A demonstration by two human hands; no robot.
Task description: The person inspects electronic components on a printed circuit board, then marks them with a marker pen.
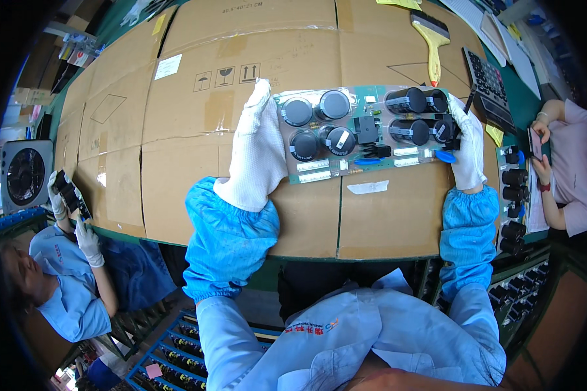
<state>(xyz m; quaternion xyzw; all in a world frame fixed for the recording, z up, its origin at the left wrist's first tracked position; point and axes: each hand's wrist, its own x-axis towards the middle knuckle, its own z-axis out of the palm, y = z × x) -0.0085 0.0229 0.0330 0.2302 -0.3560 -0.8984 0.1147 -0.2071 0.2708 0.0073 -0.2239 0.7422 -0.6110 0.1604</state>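
A green circuit board (365,112) is held level over the cardboard-covered table, its component side facing up. Several large black capacitors (333,104) stand on it, along with white connectors (314,171) and blue disc parts (445,156). My left hand (257,143), in a white glove, grips the board's left edge. At the right edge, my right hand (466,143), gloved too, is closed round the board's side. Blue sleeve covers reach over both my forearms. The fingers beneath the board are hidden.
Flattened cardboard (182,124) covers the table. A brush (430,45) and a calculator (488,81) lie at the far right. Another board (513,195) sits beyond my right arm. A fan (26,174) stands at left. Co-workers sit at both sides; the left one (65,274) holds a board.
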